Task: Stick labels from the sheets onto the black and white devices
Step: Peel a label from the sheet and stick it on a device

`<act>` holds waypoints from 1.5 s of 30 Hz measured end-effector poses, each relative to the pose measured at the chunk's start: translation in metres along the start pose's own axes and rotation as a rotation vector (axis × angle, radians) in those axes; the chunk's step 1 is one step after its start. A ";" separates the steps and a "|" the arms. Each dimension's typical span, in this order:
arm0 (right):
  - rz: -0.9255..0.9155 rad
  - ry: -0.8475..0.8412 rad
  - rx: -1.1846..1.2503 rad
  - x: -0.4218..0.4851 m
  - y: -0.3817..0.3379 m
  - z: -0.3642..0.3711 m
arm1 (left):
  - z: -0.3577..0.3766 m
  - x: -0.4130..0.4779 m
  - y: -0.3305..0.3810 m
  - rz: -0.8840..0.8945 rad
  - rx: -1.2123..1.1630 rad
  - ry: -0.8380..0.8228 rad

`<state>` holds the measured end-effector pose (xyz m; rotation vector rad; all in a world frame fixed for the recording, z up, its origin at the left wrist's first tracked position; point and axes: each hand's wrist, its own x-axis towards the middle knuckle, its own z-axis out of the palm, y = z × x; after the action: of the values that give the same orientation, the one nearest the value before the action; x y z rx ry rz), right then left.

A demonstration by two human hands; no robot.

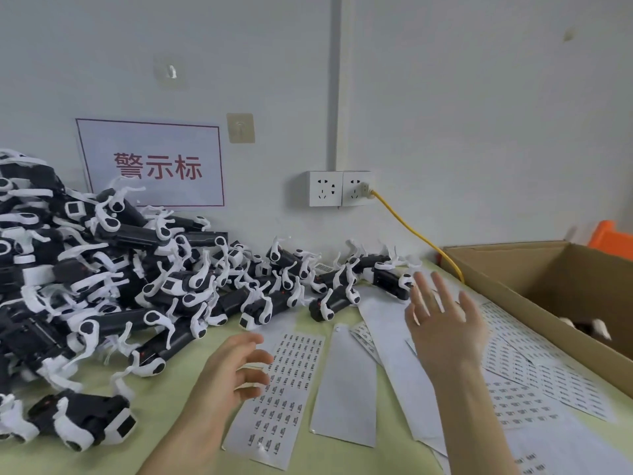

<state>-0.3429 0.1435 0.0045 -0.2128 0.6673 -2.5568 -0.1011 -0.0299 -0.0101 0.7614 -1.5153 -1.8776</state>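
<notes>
a heap of black and white plastic devices with white straps (102, 286) fills the left of the pale green table (178, 368), running back to the wall; one more black and white device (82, 419) lies apart at the near left edge. the left hand (233, 368) hovers by the left edge of a long white sheet of small printed labels (284, 389), fingers loosely curled and pinching nothing. beside that sheet lies a blank white backing strip (346, 382). the right hand (442, 323) is raised above the paper with fingers spread wide, empty. more overlapping white label sheets (531, 389) run along an open brown cardboard box (548, 279), with what looks like a device or two inside.

this looks like the gap between devices, with no label lifted and no device held. the next move calls for drawing one device from the heap and peeling a single label cleanly off the sheet.
</notes>
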 end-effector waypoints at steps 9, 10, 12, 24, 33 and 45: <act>-0.121 0.075 -0.898 -0.009 0.043 0.020 | -0.003 0.002 0.000 -0.065 -0.111 0.057; -0.151 0.016 -0.978 -0.011 0.050 0.022 | -0.005 0.004 -0.001 -0.069 -0.147 0.094; -0.187 -0.094 -1.114 -0.014 0.062 0.025 | -0.008 0.008 -0.001 -0.077 -0.236 0.176; -0.223 -0.240 -1.309 -0.025 0.075 0.029 | -0.034 0.016 0.013 -0.082 -0.925 0.409; -0.219 -0.264 -1.334 -0.028 0.077 0.030 | -0.041 0.015 0.016 -0.050 -0.999 0.556; -0.216 -0.316 -1.377 -0.030 0.083 0.030 | -0.035 0.019 0.015 0.036 -0.663 0.696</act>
<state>-0.2746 0.0822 -0.0112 -1.1136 2.1938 -1.6943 -0.0858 -0.0685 -0.0024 0.9083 -0.4347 -1.6681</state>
